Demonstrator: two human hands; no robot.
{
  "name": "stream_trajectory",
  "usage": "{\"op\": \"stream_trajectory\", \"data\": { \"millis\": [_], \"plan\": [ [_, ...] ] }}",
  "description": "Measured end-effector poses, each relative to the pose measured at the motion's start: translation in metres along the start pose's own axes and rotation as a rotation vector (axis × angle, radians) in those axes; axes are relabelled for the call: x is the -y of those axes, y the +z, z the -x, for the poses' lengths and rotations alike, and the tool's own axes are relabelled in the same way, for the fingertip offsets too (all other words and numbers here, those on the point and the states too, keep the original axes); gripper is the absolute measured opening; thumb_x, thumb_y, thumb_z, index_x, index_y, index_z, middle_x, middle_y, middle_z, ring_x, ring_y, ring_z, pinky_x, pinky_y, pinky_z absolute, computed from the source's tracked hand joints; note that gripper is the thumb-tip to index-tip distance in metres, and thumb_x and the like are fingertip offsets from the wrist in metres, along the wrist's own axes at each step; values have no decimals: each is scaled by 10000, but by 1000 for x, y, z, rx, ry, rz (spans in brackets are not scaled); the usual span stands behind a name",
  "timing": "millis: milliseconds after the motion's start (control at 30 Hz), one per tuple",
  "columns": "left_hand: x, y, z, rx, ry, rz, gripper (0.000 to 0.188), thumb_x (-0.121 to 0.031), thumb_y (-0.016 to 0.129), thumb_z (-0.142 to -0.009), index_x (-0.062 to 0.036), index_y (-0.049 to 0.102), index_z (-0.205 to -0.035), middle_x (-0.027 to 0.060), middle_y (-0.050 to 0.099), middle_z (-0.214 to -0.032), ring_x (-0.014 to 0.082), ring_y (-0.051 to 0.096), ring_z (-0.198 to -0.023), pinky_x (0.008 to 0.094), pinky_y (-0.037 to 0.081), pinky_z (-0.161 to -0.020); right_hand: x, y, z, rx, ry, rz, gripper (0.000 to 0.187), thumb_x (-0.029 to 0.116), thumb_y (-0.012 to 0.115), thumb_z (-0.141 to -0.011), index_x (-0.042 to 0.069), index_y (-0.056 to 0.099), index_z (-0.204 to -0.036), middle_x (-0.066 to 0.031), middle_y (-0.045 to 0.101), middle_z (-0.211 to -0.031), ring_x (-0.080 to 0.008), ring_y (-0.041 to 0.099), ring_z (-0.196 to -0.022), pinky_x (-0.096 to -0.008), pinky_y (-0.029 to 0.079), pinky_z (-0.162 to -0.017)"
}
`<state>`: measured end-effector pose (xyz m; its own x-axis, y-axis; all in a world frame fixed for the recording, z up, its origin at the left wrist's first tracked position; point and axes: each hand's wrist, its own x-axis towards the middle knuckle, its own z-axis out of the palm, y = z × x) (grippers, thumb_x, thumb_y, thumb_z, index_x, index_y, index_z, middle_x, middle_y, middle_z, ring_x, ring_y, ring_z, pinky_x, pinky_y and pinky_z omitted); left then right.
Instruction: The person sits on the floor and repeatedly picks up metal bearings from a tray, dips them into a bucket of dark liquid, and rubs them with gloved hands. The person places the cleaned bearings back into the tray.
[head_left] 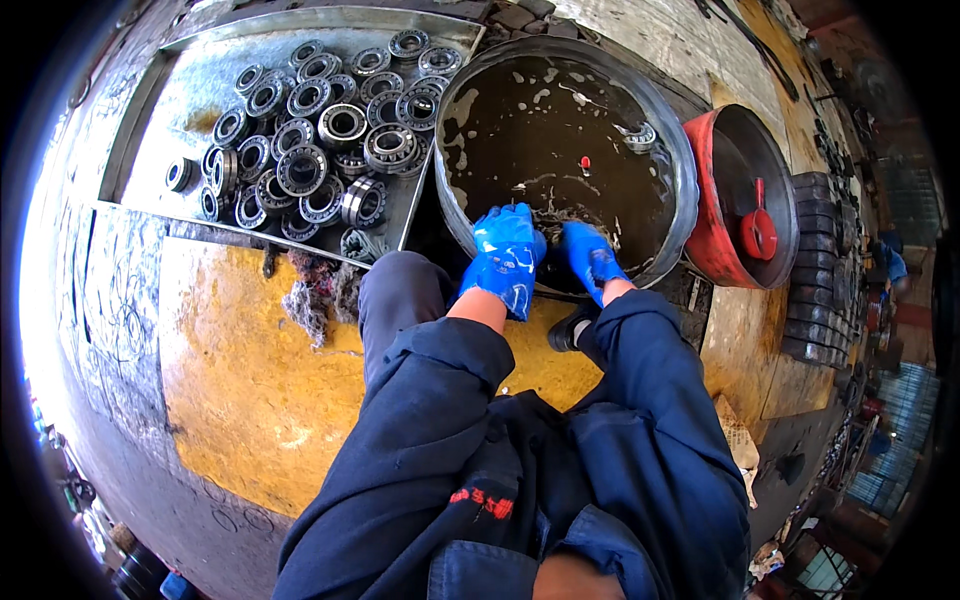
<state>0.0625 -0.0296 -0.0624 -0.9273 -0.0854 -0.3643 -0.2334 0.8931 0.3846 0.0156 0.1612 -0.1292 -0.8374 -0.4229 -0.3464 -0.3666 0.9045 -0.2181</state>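
Both my hands wear blue rubber gloves and reach over the near rim of a round metal tub (684, 190) filled with murky brown liquid (530, 130). My left hand (503, 255) is curled, fingers together, at the tub's near edge. Beside it my right hand (592, 258) bends down into the tub, its fingertips mostly hidden. A dark, wet mass (556, 222) shows between the gloves at the liquid's surface; I cannot make out what it is. Farther right, a roller bearing (638, 137) shows partly above the liquid. A small red object (586, 163) sits near the tub's middle.
Left of the tub, a shallow metal tray (190, 90) holds several loose roller bearings (303, 170). A red bucket (703, 190) with a red ladle (758, 232) stands at the right, beside dark ribbed parts (818, 260). Grey rags (318, 300) lie by my left knee on yellow board (250, 370).
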Motion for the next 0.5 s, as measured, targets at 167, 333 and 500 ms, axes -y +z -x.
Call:
{"op": "stream_trajectory", "data": {
  "millis": [167,333,500],
  "plan": [
    [-2,-4,0,59,16,13,498,-393,652,-878,-104,635,-1283,144,671,-1279,305,621,-1225,429,499,-1032,14,-10,10,78,312,-233,306,306,638,-905,124,759,-1120,-192,715,-1139,-343,689,-1095,-447,548,-895],
    [-11,-6,0,14,9,-2,498,-396,654,-876,-101,639,-1277,152,685,-1244,316,629,-1213,444,506,-1018,16,-6,-26,212,-116,472,275,328,626,-921,183,755,-1116,-105,747,-1118,-289,719,-1057,-441,572,-854],
    [5,-6,7,1,-7,23,497,-387,656,-870,-95,639,-1272,163,677,-1254,326,627,-1214,461,509,-1011,23,-17,1,142,17,103,256,259,639,-913,90,758,-1063,-219,714,-1094,-417,678,-1045,-471,555,-846]
  ]
}}
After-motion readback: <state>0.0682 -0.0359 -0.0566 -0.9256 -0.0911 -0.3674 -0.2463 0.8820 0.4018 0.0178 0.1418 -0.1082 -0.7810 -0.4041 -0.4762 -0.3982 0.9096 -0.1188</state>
